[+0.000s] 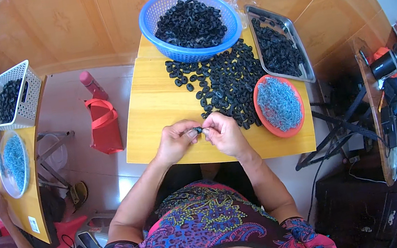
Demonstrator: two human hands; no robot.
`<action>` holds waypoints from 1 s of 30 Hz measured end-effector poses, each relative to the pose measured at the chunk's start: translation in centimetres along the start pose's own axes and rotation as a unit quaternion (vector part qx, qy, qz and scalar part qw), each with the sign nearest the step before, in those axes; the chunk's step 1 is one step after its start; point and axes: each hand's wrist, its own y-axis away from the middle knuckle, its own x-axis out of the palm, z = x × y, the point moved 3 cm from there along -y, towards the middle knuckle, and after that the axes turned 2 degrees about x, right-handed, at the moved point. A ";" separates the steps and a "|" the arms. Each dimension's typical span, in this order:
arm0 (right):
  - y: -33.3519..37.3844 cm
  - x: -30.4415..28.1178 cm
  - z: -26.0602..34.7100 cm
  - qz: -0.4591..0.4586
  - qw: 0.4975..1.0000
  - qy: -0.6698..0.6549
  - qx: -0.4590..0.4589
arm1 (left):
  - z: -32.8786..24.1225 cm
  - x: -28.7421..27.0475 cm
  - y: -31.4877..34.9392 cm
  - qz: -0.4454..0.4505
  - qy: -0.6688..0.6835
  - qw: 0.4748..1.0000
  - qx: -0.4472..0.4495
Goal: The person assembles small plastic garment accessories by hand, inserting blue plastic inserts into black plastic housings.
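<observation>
Over the table's near edge, both hands meet at a small black part (198, 130), like a short ribbed plug. My left hand (178, 141) is closed, pinching it between thumb and fingertips. From the other side my right hand (225, 132) is also closed, its thumb and forefinger pressed together at the part's right end. Whatever tiny piece it may hold there is too small to name. Just beyond the hands spreads a heap of black ring-like parts (230, 86). To their right sits an orange-red plate (285, 133) piled with small bluish-grey pieces (278, 103).
A blue perforated basket (186, 53) of black parts stands at the back, with a metal tray (306, 70) of more to its right. On the floor at left are a red bag (105, 130) and a pink bottle (91, 84). Another person's arm (15, 230) rests by a second table.
</observation>
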 end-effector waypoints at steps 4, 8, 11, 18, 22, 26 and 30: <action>0.1 0.3 1.3 -0.024 0.988 0.137 -0.067 | -0.3 0.1 0.3 -0.009 -0.079 0.994 0.070; 0.0 -0.3 0.8 -0.005 0.986 0.156 -0.062 | -0.5 0.5 0.3 -0.017 -0.121 0.989 0.087; -0.2 -0.5 0.4 0.054 0.997 -0.044 0.035 | -0.3 0.2 0.4 -0.023 -0.057 0.998 0.031; -0.5 -0.2 -1.2 0.112 0.964 -0.223 0.087 | 0.3 -0.3 0.4 -0.004 0.013 1.000 0.022; -0.8 -0.1 -1.4 0.110 0.971 -0.194 0.086 | -0.3 0.2 0.2 0.010 -0.027 0.998 0.058; -0.6 -0.2 0.4 0.089 0.981 -0.150 0.081 | 0.6 0.0 -0.1 -0.010 0.040 0.999 0.018; -1.0 -2.3 2.0 0.045 0.995 -0.042 0.084 | 0.3 0.5 0.2 -0.017 0.028 0.999 0.021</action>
